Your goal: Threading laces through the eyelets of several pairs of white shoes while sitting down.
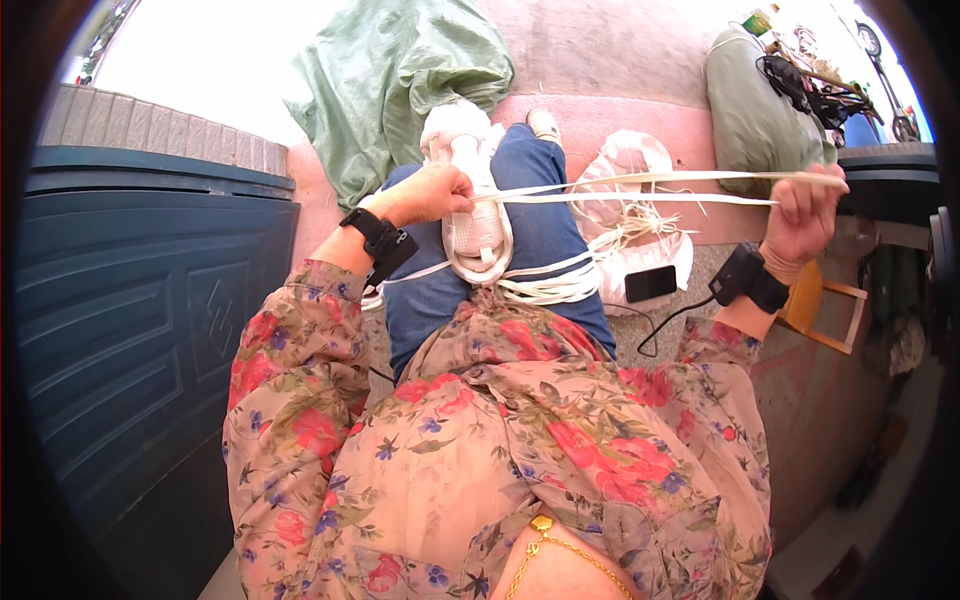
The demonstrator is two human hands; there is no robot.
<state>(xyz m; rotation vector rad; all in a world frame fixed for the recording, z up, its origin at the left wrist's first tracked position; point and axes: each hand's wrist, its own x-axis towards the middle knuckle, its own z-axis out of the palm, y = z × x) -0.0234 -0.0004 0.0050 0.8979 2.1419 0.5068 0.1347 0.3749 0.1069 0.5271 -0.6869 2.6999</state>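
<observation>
A pale pinkish-white sneaker (476,230) lies between my thighs, its opening toward me. White shoelace (640,178) stretches in two strands from the shoe's tongue area out to the right. My left hand (432,194) is closed in a pinch at the shoe's left side, where the strands begin; its fingertips partly hide the lacing. Far out to the right, my right hand (803,212) is closed around the other end of the strands, pulling them nearly straight. A bundle of white laces (555,283) is draped across my right thigh.
Beside my right leg are a white bag-like item (632,155), loose lace ends (640,228) and a black phone (651,284). Green cloth (400,70) spreads ahead. A full green sack (755,110) stands at right, a small wooden stool (825,305) nearer. A blue panelled door (150,290) stands left.
</observation>
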